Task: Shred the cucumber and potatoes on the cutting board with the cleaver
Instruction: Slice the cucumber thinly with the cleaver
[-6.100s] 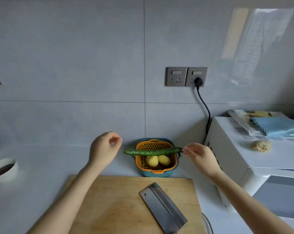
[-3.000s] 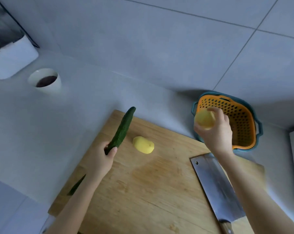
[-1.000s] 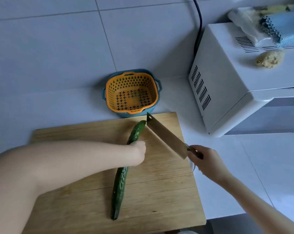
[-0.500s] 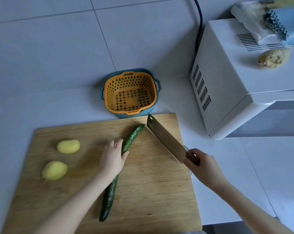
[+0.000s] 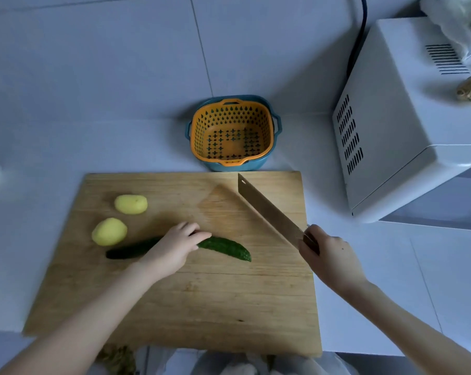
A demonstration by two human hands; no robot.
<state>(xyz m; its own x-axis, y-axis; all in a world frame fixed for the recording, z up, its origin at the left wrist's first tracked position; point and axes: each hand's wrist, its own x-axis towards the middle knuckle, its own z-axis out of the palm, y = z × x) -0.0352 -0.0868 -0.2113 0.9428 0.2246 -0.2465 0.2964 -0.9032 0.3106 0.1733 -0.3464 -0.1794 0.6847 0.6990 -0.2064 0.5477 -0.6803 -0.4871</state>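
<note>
At the left end of the pale wooden cutting board (image 5: 215, 293), two small yellow potatoes (image 5: 131, 204) lie whole and close together, with nobody touching them. Just beside the nearer one starts the long dark green cucumber (image 5: 224, 246), which lies flat across the middle of the board. The left hand (image 5: 174, 247) is laid over its middle, the grip curled down around it and pinning it in place. The right end pokes out bare past the fingers.

Behind the board stands an orange perforated basket (image 5: 268, 123) set in a blue bowl. To the right, the broad steel cleaver (image 5: 266, 209) slants over the board's far right corner, well apart from the cucumber. The right hand (image 5: 329, 255) has its grip wrapped tight round the handle. I cannot tell whether the edge touches the wood. A white microwave oven (image 5: 391, 117) sits on the surface beyond.

Nothing looks cut yet, so I take this for lining up the first slice. Next, the blade needs to come left to the cucumber's free end and land just clear of the holding fingers.
</note>
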